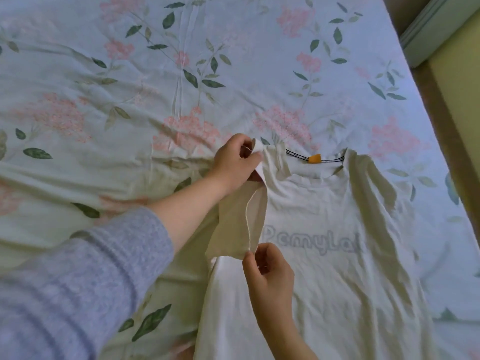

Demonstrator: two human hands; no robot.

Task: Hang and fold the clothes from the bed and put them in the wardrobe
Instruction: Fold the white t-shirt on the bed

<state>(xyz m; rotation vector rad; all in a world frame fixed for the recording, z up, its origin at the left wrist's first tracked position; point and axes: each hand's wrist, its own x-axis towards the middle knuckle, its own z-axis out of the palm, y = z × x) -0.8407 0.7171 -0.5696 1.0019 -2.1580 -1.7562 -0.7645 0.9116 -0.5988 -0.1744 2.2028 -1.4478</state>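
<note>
A cream T-shirt (pixel 335 219) with grey lettering across the chest lies flat, front up, on the floral bedsheet (pixel 155 74), its collar pointing away from me. An orange tag (pixel 314 159) shows inside the neck. The shirt's left sleeve (pixel 239 224) is lifted and turned in over the body. My left hand (pixel 235 162) pinches the shoulder end of that sleeve. My right hand (pixel 267 271) pinches the sleeve's hem between thumb and fingers, just left of the lettering.
The bed's right edge (pixel 441 141) runs diagonally down the right side, with a brown frame and a yellow-green floor beyond it. Wrinkled sheet spreads to the left and far side of the shirt. My grey knitted sleeve (pixel 78 281) fills the lower left.
</note>
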